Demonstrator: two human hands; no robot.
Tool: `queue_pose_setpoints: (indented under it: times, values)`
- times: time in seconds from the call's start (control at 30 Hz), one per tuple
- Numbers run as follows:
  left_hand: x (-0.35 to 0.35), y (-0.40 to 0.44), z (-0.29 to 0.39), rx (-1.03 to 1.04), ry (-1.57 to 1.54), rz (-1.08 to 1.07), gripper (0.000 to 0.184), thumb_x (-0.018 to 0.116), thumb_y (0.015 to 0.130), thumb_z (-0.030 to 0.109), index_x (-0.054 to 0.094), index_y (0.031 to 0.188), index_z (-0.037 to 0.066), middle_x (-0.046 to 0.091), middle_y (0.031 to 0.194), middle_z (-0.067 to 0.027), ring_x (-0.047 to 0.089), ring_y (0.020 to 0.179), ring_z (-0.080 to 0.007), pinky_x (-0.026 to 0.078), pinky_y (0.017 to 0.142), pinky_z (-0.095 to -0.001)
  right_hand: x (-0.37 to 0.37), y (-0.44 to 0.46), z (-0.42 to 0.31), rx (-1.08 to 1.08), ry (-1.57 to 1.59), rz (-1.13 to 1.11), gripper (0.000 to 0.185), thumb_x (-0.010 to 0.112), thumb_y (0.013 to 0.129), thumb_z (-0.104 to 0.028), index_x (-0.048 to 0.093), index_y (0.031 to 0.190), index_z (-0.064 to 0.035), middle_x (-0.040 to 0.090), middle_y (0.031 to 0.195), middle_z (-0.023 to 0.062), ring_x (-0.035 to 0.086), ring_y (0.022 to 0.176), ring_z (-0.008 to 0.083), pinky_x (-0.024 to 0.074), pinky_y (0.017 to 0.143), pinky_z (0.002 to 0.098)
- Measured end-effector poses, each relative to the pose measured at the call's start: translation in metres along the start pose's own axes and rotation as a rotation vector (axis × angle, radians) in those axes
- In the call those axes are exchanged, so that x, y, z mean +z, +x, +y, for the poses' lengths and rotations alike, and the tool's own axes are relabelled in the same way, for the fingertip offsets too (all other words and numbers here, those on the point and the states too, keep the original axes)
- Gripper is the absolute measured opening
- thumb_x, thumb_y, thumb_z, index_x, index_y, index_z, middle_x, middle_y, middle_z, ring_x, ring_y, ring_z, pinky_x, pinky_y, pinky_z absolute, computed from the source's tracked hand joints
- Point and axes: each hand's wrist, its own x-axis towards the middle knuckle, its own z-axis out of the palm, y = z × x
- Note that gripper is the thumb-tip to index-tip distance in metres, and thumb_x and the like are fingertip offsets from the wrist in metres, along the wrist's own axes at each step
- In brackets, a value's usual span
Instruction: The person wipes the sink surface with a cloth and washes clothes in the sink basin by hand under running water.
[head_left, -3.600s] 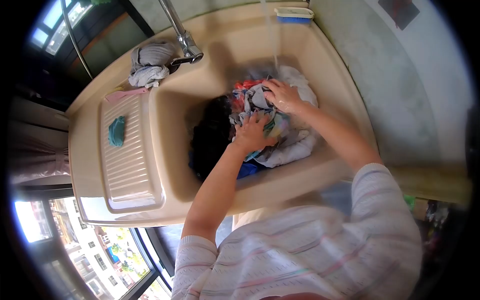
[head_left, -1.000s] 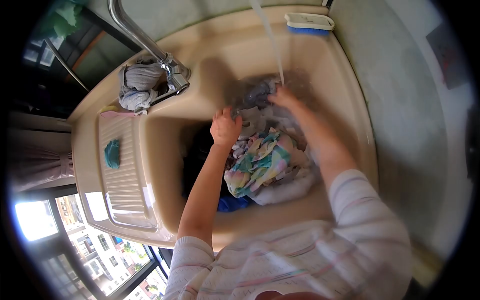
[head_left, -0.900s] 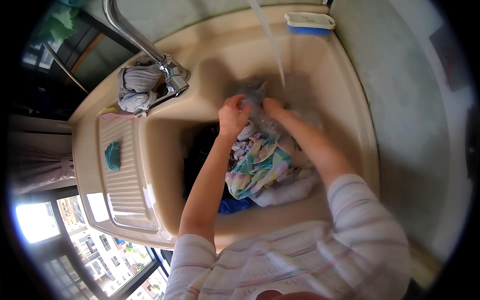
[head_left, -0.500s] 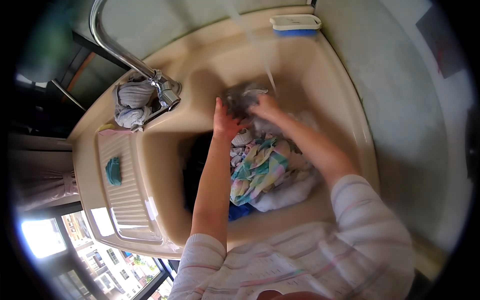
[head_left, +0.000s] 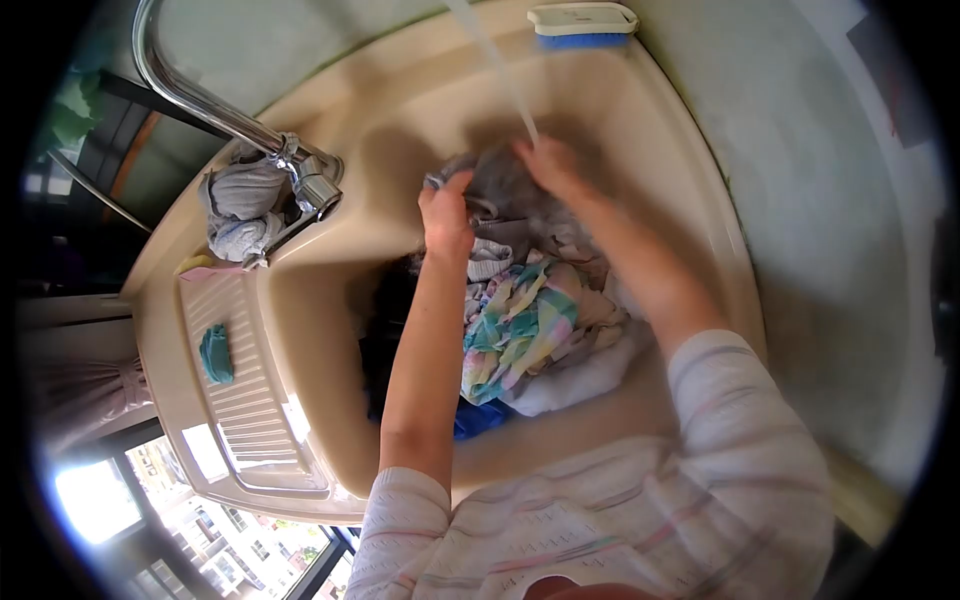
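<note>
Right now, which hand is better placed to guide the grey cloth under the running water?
Probably the right hand: it is right at the water stream. The left hand grips the grey cloth farther from the stream.

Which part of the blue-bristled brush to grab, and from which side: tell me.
Grip the brush's cream back by its long edges, probably best from above: the elongated back lies uppermost, with the blue bristles beneath it, so fingers and thumb should be able to straddle it.

Gray cloth (head_left: 505, 182) between both hands.
</note>
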Motion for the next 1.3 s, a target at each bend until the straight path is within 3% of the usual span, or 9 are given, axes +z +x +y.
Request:
queue_pose_setpoints:
  times: [0.2, 0.33, 0.5, 0.63, 0.77, 0.87, 1.07, 1.23, 1.3]
  values:
    - [-0.022, 0.010, -0.056, 0.676, 1.434, -0.182, 0.043, 0.062, 0.073, 0.037, 0.059, 0.094, 0.000, 0.059, 0.097, -0.0226, 0.055, 0.093, -0.0355, 0.042, 0.082, -0.0410, 0.019, -0.017, 0.059, 0.134, -0.096, -0.070, 0.039, 0.057, 0.076, -0.034, 0.061, 0.096, -0.0009, 0.061, 0.098, 0.0185, 0.057, 0.095, 0.0346, 0.0451, 0.081, 0.0414]
    - [-0.044, 0.011, -0.065, 0.139, 1.531, -0.174, 0.062, 0.047, 0.075, 0.057, 0.058, 0.099, 0.001, 0.057, 0.104, -0.0247, 0.052, 0.101, -0.0370, 0.039, 0.090, -0.0410, 0.001, -0.019, 0.066, 0.055, -0.258, -0.102, 0.036, 0.059, 0.069, -0.028, 0.061, 0.092, -0.0004, 0.060, 0.097, 0.0204, 0.058, 0.093, 0.0318, 0.0465, 0.076, 0.0402]
    - [-0.080, 0.037, -0.065, -0.299, 0.735, -0.082, 0.086, 0.040, 0.073, 0.073, 0.052, 0.117, 0.000, 0.054, 0.117, -0.0171, 0.050, 0.110, -0.0297, 0.036, 0.093, -0.0386, 0.047, -0.005, 0.051, 0.220, 0.502, 0.044, 0.035, 0.062, 0.066, -0.035, 0.061, 0.073, -0.0002, 0.060, 0.060, 0.0133, 0.060, 0.060, 0.0261, 0.0474, 0.058, 0.0373]
    - [-0.081, 0.015, -0.024, -0.558, -0.130, -0.153, 0.071, 0.041, 0.081, 0.063, 0.048, 0.117, 0.002, 0.055, 0.110, -0.0130, 0.053, 0.102, -0.0233, 0.045, 0.084, -0.0344, 0.028, -0.081, -0.088, -0.354, 0.295, -0.150, 0.038, 0.065, 0.069, -0.042, 0.053, 0.063, -0.0061, 0.054, 0.059, 0.0153, 0.055, 0.055, 0.0326, 0.0434, 0.051, 0.0401]
    - [-0.112, 0.047, -0.071, -0.135, -0.046, -0.252, 0.059, 0.044, 0.084, 0.051, 0.048, 0.116, 0.001, 0.054, 0.112, -0.0133, 0.054, 0.101, -0.0227, 0.046, 0.082, -0.0335, 0.040, -0.123, -0.120, -0.802, 0.364, -0.034, 0.032, 0.063, 0.074, -0.034, 0.050, 0.061, -0.0084, 0.055, 0.059, 0.0138, 0.056, 0.055, 0.0346, 0.0444, 0.051, 0.0417]
    - [-0.073, 0.031, -0.040, -0.100, -0.192, 0.052, 0.026, 0.056, 0.083, 0.022, 0.057, 0.099, 0.001, 0.059, 0.097, -0.0094, 0.057, 0.081, -0.0235, 0.047, 0.074, -0.0331, 0.041, -0.050, -0.073, -0.157, 0.078, -0.028, 0.039, 0.051, 0.081, -0.046, 0.059, 0.072, -0.0091, 0.061, 0.069, 0.0156, 0.061, 0.069, 0.0332, 0.0469, 0.063, 0.0437]
    - [-0.005, -0.003, 0.036, 0.098, 0.183, -0.270, 0.017, 0.064, 0.076, 0.012, 0.061, 0.089, 0.003, 0.062, 0.082, -0.0034, 0.058, 0.071, -0.0138, 0.046, 0.062, -0.0252, -0.005, 0.014, 0.057, 0.145, 0.013, 0.221, 0.036, 0.052, 0.081, -0.042, 0.064, 0.089, -0.0082, 0.062, 0.088, 0.0204, 0.060, 0.084, 0.0361, 0.0466, 0.073, 0.0431]
    - [-0.052, 0.001, -0.064, 0.843, 1.682, -0.178, 0.026, 0.053, 0.081, 0.029, 0.064, 0.085, 0.006, 0.064, 0.084, -0.0139, 0.061, 0.073, -0.0310, 0.047, 0.071, -0.0371, 0.009, -0.017, 0.088, 0.137, -0.299, -0.267, 0.033, 0.062, 0.075, -0.034, 0.063, 0.094, -0.0071, 0.061, 0.096, 0.0209, 0.058, 0.093, 0.0364, 0.0457, 0.079, 0.0431]
    - [-0.064, 0.007, -0.069, 0.328, 1.754, -0.221, 0.031, 0.050, 0.081, 0.033, 0.064, 0.088, 0.006, 0.063, 0.090, -0.0164, 0.059, 0.081, -0.0354, 0.046, 0.075, -0.0408, 0.012, -0.008, 0.099, 0.123, -0.330, -0.232, 0.033, 0.066, 0.070, -0.026, 0.062, 0.094, -0.0044, 0.061, 0.097, 0.0212, 0.057, 0.095, 0.0351, 0.0456, 0.081, 0.0433]
